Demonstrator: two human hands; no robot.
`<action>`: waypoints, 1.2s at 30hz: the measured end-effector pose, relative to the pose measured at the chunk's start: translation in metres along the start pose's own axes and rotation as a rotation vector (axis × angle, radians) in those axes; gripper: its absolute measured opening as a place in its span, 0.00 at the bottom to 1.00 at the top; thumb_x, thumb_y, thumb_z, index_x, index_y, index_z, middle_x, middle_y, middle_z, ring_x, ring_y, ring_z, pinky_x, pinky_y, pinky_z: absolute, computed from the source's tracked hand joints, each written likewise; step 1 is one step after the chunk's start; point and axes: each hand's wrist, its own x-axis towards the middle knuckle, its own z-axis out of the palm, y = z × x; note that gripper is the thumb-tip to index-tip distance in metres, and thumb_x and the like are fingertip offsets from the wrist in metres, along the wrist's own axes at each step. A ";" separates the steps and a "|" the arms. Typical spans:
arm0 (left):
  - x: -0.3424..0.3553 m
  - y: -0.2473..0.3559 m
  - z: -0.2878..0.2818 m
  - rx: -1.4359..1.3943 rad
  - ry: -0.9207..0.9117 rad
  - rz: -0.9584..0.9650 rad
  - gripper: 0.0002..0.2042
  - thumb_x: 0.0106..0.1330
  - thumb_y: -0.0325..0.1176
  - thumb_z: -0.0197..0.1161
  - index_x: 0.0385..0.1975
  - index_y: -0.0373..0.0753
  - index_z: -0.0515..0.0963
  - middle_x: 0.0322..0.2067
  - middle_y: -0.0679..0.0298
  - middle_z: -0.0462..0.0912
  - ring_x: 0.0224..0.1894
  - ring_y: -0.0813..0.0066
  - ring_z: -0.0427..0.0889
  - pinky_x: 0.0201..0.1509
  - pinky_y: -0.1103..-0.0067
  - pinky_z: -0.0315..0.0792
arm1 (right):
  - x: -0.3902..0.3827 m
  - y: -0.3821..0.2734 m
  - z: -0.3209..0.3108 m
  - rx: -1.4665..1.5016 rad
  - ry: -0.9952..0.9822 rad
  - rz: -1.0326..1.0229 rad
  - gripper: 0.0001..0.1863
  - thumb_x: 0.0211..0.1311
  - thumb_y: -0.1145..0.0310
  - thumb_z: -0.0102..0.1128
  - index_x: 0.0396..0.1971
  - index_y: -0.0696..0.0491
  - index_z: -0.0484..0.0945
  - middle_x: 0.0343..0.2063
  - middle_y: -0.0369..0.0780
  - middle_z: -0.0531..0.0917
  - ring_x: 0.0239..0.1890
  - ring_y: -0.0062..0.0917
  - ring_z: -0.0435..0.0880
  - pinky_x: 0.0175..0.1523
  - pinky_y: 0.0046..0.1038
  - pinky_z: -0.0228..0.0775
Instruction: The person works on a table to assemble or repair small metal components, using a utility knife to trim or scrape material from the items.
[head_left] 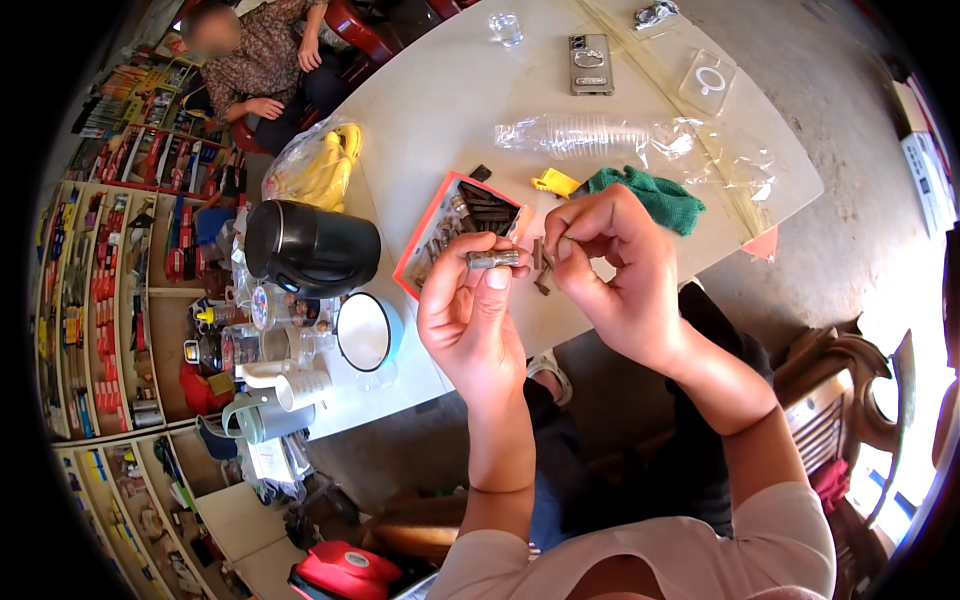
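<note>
Head view, inspected from the fingers outward. Left hand (470,315) is raised above the near edge of the counter (440,110), its thumb and forefinger closed on a short metal cylinder (494,259), apparently a socket or bit holder, held level with its open end toward the right. Right hand (610,265) sits just beside that cylinder on its right, fingers curled and pinched on a small dark bit (556,246); the bit is mostly hidden by the fingertips, so its shape cannot be confirmed. The two pieces are near but whether they touch cannot be told. Judgement: the step in hand appears to be fitting or matching the small piece to the cylinder; the next move would call for lining the piece with the cylinder's open end and keeping the left grip steady, since a slip would drop the piece off the counter edge. Beyond the cylinder lies an open red-edged case (455,232) of dark bits, with a few loose pieces just beside it. Farther beyond the cylinder are a green cloth (655,195) and a yellow clip (555,182). Left of the cylinder stands a black jug (310,248). Another person sits well beyond the cylinder at the counter's far left.
</note>
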 end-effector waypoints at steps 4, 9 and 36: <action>-0.001 -0.001 0.001 -0.010 -0.015 0.003 0.12 0.60 0.22 0.62 0.43 0.28 0.74 0.36 0.56 0.81 0.36 0.72 0.80 0.42 0.77 0.72 | 0.001 -0.001 0.004 0.079 0.048 0.004 0.07 0.56 0.82 0.57 0.31 0.60 0.68 0.32 0.43 0.80 0.31 0.21 0.81 0.37 0.22 0.76; -0.001 0.002 0.000 0.048 0.014 0.025 0.13 0.60 0.22 0.62 0.44 0.28 0.74 0.36 0.56 0.80 0.38 0.72 0.78 0.47 0.77 0.72 | 0.003 -0.006 -0.002 -0.131 -0.060 -0.127 0.05 0.59 0.78 0.59 0.34 0.61 0.73 0.36 0.43 0.81 0.37 0.23 0.82 0.42 0.23 0.75; -0.007 -0.002 -0.004 0.432 -0.017 0.145 0.09 0.60 0.19 0.62 0.40 0.27 0.77 0.39 0.59 0.78 0.41 0.76 0.77 0.46 0.82 0.72 | 0.003 -0.002 -0.001 -0.521 0.006 -0.442 0.10 0.45 0.82 0.64 0.30 0.59 0.76 0.30 0.43 0.84 0.29 0.32 0.85 0.34 0.25 0.77</action>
